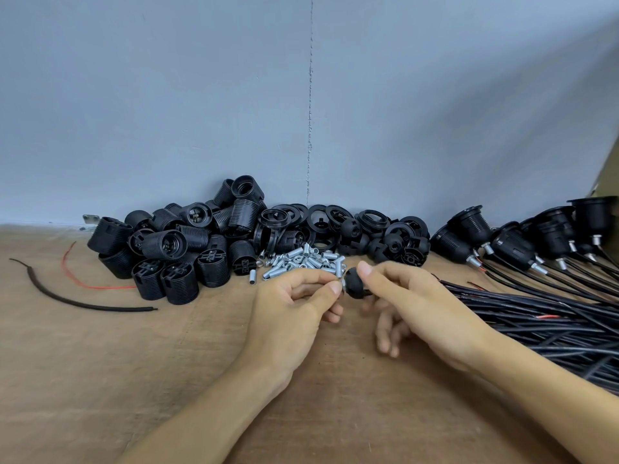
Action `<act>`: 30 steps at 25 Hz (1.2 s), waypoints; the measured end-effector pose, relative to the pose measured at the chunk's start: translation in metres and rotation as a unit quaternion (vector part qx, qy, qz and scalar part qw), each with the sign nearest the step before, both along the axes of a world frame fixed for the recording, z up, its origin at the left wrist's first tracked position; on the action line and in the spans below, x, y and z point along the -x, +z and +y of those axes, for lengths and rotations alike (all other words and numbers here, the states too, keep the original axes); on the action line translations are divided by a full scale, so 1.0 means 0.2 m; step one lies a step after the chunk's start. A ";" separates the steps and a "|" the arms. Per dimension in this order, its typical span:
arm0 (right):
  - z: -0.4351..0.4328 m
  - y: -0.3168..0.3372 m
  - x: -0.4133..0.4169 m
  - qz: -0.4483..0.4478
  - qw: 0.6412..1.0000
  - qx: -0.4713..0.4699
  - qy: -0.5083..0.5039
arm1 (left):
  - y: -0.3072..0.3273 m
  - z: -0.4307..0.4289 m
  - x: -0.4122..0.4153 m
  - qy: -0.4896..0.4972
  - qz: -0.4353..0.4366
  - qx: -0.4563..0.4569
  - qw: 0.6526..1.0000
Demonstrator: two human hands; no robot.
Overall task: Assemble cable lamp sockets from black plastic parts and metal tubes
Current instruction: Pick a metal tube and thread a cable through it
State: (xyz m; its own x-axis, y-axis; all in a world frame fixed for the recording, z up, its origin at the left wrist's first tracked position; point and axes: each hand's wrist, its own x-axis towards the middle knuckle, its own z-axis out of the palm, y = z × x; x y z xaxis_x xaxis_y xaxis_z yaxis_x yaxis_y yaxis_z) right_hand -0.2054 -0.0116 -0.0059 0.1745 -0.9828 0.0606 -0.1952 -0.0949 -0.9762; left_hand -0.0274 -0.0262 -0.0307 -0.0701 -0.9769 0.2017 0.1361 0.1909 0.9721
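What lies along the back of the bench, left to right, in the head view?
Loose black cable → red wire → pile of threaded socket bodies → metal tubes → rings and dome caps → finished sockets with cables.

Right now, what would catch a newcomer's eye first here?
The two hands at centre: the left hand pinches a small metal tube against a black dome cap held by the right hand. Behind them, a black socket pile and silver tubes.
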 end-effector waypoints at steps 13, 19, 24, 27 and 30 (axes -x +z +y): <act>0.01 0.04 -0.01 -0.037 0.998 -0.022 0.042 | -0.02 0.00 0.00 -0.018 -0.042 0.030 0.998; 0.00 0.03 0.00 -0.037 0.998 -0.011 0.039 | -0.03 -0.01 0.00 -0.023 -0.045 0.028 0.998; -0.01 0.02 0.00 -0.056 0.995 -0.085 -0.010 | -0.02 0.01 0.02 -0.024 -0.081 0.054 0.995; 0.00 0.04 0.00 -0.051 0.998 -0.035 0.030 | -0.03 0.00 0.01 -0.014 -0.049 0.026 0.998; 0.00 0.02 -0.01 -0.030 0.998 -0.044 0.014 | -0.03 -0.01 0.01 -0.021 -0.040 0.022 0.999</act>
